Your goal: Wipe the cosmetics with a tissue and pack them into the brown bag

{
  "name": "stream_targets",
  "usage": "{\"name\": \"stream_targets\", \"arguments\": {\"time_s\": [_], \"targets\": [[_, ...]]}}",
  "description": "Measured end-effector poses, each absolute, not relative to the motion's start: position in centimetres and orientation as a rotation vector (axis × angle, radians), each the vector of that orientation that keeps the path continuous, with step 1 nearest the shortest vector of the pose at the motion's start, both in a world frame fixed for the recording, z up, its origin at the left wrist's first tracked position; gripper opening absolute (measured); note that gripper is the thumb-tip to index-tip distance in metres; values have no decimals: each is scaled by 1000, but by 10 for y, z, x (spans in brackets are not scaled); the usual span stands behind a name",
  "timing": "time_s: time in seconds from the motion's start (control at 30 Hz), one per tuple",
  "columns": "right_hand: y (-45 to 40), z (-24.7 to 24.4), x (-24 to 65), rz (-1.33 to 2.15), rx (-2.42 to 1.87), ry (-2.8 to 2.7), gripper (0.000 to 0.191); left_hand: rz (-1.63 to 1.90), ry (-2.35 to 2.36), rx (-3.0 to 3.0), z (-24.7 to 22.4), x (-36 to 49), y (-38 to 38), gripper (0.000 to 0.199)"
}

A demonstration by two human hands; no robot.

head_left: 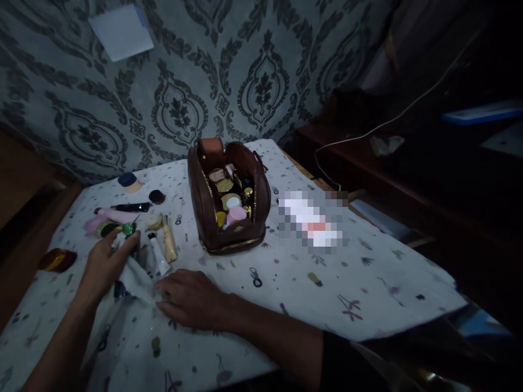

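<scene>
My left hand (pixel 102 264) is closed around a small container with a shiny green top (pixel 129 228), whose lower part is hidden. A white cloth (pixel 141 280) stretches from there to my right hand (pixel 190 299), which pinches its other end. Part of a dark object (pixel 121 288) shows under the cloth. Just beyond my hands lie a white tube with a black cap (pixel 158 253), a yellowish tube (pixel 169 239) and a small cream-coloured jar (pixel 154 221). A brown zip bag (pixel 200 218) stands open behind them, with several jars and gold-capped bottles inside.
A pink tube (pixel 118 215), a black tube (pixel 133 207), a dark lid (pixel 157 196) and a blue-capped jar (pixel 129 182) lie at the back left. A dark red and gold container (pixel 57 260) sits near the left edge. Right of the bag is a pixelated object (pixel 312 218).
</scene>
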State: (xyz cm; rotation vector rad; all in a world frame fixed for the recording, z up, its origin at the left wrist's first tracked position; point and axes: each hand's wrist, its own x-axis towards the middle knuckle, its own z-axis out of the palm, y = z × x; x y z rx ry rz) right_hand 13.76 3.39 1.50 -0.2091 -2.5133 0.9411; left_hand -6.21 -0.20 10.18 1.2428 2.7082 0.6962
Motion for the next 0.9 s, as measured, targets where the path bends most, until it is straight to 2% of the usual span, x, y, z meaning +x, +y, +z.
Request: {"name": "stream_targets", "arguments": {"time_s": [0.1,0.23,0.67,0.9], "targets": [[34,13,137,939,-209,-2492,19,517,2781,1239,91,-66,3,68],[35,11,135,939,-204,-2484,15,435,2787,1320,82,-70,5,60],[36,10,132,957,-231,-2435,18,592,2654,1383,52,-85,7,54],[38,10,132,1007,-203,-2406,21,580,2674,1484,48,-82,4,42]]}}
